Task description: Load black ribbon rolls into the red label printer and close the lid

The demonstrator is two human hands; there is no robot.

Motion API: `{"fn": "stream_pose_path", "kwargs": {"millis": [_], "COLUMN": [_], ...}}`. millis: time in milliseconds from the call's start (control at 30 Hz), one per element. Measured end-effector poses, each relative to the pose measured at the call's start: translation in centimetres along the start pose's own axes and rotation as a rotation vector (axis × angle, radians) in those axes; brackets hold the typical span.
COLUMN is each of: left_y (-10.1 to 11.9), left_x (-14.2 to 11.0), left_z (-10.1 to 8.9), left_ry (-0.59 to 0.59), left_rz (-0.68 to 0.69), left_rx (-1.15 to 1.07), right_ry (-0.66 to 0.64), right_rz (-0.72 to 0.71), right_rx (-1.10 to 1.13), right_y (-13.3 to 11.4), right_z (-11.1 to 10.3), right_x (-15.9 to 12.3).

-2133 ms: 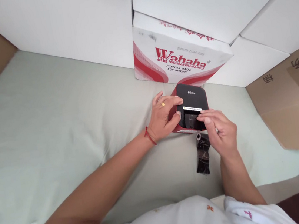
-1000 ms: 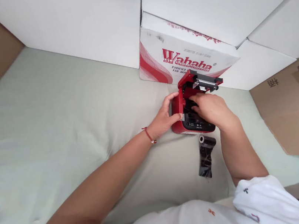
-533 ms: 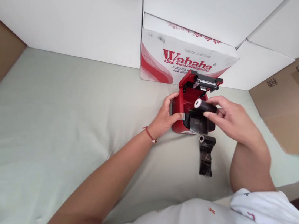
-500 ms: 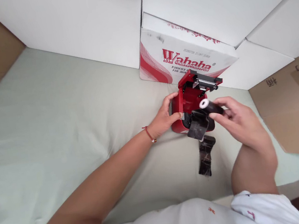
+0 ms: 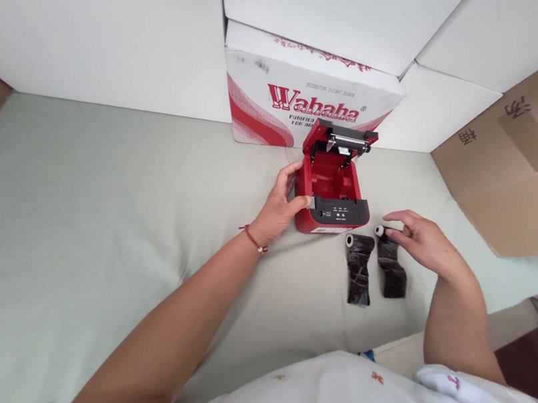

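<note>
A small red printer (image 5: 329, 182) with a black front panel stands with its lid (image 5: 343, 140) raised, showing a bare red bay inside. My left hand (image 5: 282, 206) grips its left side, thumb on the front corner and fingers behind. In front of the printer, two black rolls with white cores lie side by side, each with a loose dark strip trailing toward me. The left roll (image 5: 358, 259) is untouched. At the right roll (image 5: 389, 257), my right hand (image 5: 421, 239) pinches the upper end, the thumb partly covering it.
A white and red Wahaha carton (image 5: 303, 88) is right behind the printer's raised lid. White boxes (image 5: 125, 48) line the back, and a brown cardboard box (image 5: 517, 171) stands to the right. Pale green cloth (image 5: 100, 220) covers the surface.
My right hand has brought one roll out from over the printer and down beside the other roll, its strip now lying on the cloth. The left hand keeps its hold on the printer.
</note>
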State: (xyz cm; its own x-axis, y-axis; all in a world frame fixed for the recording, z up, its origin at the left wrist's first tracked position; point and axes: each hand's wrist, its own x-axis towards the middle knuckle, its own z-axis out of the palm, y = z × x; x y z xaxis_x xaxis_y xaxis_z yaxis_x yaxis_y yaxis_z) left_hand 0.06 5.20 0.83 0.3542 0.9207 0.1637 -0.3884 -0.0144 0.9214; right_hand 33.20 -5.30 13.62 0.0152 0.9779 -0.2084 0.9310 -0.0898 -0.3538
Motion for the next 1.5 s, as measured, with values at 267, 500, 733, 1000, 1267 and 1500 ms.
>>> {"fn": "stream_pose_path", "kwargs": {"millis": [267,500,733,1000,1267,1500], "left_y": [-0.3,0.4,0.6,0.2,0.3,0.2], "left_x": [0.1,0.0,-0.1,0.1,0.0,0.0], "left_z": [0.0,0.5,0.6,0.7,0.6,0.7], "left_ry": [-0.002,0.023,0.028,0.03,0.031,0.043], "left_rz": [0.017,-0.002,0.002,0.018,0.029,0.02], "left_rx": [-0.017,-0.018,-0.021,-0.009,0.001,-0.002], "right_ry": [-0.255,-0.378,0.027,0.16,0.139,0.076], "right_rz": [-0.126,-0.291,-0.491,-0.263,-0.195,-0.197], "right_rx": [0.016,-0.085,0.0,-0.255,-0.444,-0.28], "right_y": [-3.4,-6.0,-10.8,-13.8,-14.0,-14.2], "right_z": [3.5,0.3,-5.7,-1.8,0.8,1.3], "right_x": [0.9,-0.3,0.5,7.3,10.2,11.1]}}
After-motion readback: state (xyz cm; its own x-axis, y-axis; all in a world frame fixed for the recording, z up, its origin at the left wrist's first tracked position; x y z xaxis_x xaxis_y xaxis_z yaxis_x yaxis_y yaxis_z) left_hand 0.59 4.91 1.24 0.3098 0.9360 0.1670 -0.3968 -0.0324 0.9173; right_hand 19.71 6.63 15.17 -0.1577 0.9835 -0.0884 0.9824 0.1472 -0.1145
